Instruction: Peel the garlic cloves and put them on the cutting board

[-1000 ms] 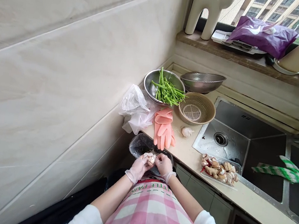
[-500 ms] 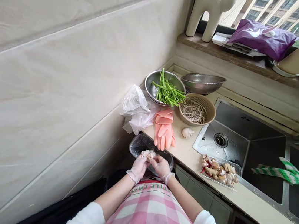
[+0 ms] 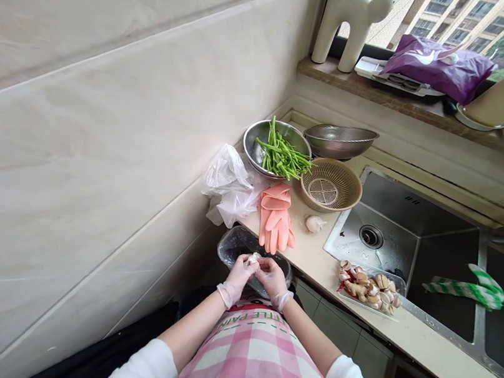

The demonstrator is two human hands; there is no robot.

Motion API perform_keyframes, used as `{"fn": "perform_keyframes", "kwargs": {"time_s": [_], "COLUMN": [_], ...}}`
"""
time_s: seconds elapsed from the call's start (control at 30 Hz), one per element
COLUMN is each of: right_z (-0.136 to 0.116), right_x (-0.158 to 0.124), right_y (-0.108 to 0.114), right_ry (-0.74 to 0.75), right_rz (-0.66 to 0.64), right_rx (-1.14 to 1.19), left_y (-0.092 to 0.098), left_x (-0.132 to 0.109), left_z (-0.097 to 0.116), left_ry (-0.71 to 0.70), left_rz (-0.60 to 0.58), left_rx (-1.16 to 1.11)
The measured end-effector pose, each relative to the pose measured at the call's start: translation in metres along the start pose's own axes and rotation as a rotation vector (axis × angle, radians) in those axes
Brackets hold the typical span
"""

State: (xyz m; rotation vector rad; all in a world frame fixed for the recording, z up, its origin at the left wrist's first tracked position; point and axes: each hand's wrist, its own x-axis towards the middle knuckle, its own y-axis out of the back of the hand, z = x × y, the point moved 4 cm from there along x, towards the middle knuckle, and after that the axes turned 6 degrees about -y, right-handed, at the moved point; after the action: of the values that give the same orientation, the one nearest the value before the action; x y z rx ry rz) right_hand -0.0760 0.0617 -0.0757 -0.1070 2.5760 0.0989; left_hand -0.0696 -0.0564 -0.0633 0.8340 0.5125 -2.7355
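Note:
Both my hands wear thin clear plastic gloves and meet over a dark lined bin [image 3: 235,244] below the counter's edge. My left hand [image 3: 237,277] pinches a small piece of whitish garlic [image 3: 254,257] at its fingertips. From the other side, the closed fingers of my right hand [image 3: 272,279] press against the same garlic. Fingers cover most of it. A whole garlic bulb [image 3: 315,224] lies on the counter ahead to the right. Farther right, a clear plastic tray [image 3: 368,301] holds garlic cloves, ginger and some red chilli.
Pink rubber gloves [image 3: 277,221] and a white plastic bag [image 3: 229,179] lie at the counter's edge. Behind them stand a steel bowl [image 3: 252,141] of green stalks, a brown basket [image 3: 353,194] and a metal strainer [image 3: 339,142]. To the right is a sink [image 3: 396,236] with a green-striped cloth [image 3: 468,291].
Less garlic shows at my fingertips than before; the wider, papery clump is no longer visible there. My hands have drawn slightly closer together, still above the bin.

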Motion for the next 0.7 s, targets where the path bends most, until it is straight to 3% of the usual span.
{"fn": "perform_keyframes", "kwargs": {"time_s": [0.33, 0.7], "right_z": [0.012, -0.009], "right_x": [0.001, -0.014], "right_y": [-0.002, -0.004], "right_ry": [-0.083, -0.03], "right_rz": [-0.049, -0.087], "right_rx": [-0.045, -0.256], "left_y": [-0.004, 0.007], "left_x": [-0.009, -0.001], "left_z": [-0.011, -0.026], "left_ry": [-0.001, -0.007], "left_rz": [-0.067, -0.053], "left_rx": [-0.054, 0.116]}}
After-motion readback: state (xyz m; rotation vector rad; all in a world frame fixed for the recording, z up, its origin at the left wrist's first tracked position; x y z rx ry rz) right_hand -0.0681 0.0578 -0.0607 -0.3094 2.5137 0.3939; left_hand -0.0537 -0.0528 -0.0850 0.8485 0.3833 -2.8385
